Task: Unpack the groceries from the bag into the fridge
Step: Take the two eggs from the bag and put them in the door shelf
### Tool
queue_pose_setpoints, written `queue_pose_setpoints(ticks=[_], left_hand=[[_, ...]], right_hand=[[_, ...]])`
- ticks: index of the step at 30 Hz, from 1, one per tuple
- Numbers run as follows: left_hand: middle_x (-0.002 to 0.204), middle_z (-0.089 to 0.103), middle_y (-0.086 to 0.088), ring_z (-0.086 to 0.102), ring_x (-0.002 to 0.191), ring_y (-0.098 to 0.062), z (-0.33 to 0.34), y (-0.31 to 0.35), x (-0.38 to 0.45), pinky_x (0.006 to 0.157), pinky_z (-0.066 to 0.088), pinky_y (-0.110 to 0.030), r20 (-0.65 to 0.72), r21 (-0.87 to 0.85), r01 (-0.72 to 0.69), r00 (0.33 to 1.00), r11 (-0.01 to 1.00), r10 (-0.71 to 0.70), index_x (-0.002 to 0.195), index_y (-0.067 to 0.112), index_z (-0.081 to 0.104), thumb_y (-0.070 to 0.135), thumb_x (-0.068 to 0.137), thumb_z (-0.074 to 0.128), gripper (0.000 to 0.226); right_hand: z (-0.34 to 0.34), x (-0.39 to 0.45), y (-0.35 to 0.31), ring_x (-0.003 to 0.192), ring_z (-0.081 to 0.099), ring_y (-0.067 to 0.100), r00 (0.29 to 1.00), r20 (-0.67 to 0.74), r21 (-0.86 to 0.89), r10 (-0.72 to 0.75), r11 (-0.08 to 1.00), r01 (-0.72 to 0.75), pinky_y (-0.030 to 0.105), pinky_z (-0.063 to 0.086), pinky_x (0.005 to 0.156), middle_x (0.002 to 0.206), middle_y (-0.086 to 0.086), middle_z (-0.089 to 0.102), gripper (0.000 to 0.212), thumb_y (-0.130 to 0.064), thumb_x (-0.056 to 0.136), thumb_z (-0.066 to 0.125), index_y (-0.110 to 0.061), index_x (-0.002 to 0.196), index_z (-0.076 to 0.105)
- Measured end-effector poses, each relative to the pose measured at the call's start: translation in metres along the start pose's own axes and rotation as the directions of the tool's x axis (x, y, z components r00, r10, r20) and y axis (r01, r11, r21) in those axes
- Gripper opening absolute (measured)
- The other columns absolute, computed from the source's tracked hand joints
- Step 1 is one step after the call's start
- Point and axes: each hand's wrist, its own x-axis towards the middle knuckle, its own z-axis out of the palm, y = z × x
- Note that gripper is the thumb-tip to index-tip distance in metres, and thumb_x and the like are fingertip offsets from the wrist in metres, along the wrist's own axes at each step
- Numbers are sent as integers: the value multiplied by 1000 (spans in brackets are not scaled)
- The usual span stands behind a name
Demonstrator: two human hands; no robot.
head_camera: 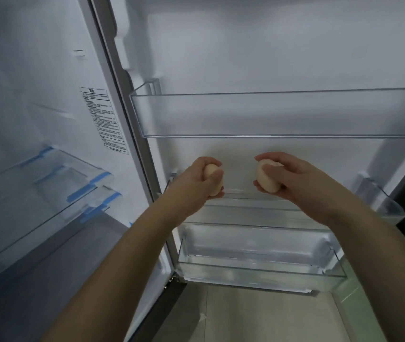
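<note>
The fridge door stands open in front of me, with three clear door bins. My left hand [196,183] grips a pale beige egg-shaped item [215,180]. My right hand [290,178] grips a second pale beige item [266,178] of the same kind. Both hands hover just above the middle door bin [253,206], below the upper door bin [270,114]. Fingers cover part of each item. The grocery bag is out of view.
The lower door bin [258,265] sits beneath my forearms. To the left is the fridge interior with glass shelves [48,193] carrying blue tape strips, and a printed label [105,119] on the inner wall. Light tiled floor [270,317] shows below the door.
</note>
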Motion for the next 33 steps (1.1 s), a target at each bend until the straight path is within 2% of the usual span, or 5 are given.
queue_pose_setpoints(ticks=[5,10,14,24,33], left_hand=[[114,57,-3,70,84,-16,10,5,10,78,59,-31,21,381,-81,997,921,79,118,27,58,37,94,62,26],[114,59,0,57,94,-17,17,5,21,76,46,-26,98,663,-116,993,739,68,118,27,60,44,87,69,36],[113,60,0,53,93,-16,23,6,31,76,42,-26,165,721,-146,986,677,37,117,25,61,42,83,75,41],[101,54,5,51,88,-16,31,9,43,73,43,-26,165,789,-143,986,598,19,115,23,61,44,78,78,46],[93,55,3,51,74,-12,32,3,44,54,36,-20,165,754,-123,986,646,-4,114,19,62,43,76,81,48]], right_hand=[[-4,19,15,88,63,8,995,-17,-525,-97,848,74,21,53,67,102,-10,65,19,-38,89,60,-42,107,62],[-10,27,21,84,58,-2,993,115,-721,-38,684,110,11,43,65,99,-17,62,21,-37,85,65,-40,106,61],[-11,32,24,94,58,9,993,115,-775,-22,623,103,22,42,79,106,-12,60,35,-35,81,71,-32,115,64],[-7,33,24,80,56,5,998,63,-803,21,595,38,20,45,70,96,-10,58,39,-35,75,78,-27,110,63],[-4,36,26,91,58,14,998,40,-831,51,556,5,26,47,78,105,-4,62,42,-39,73,79,-25,110,64]])
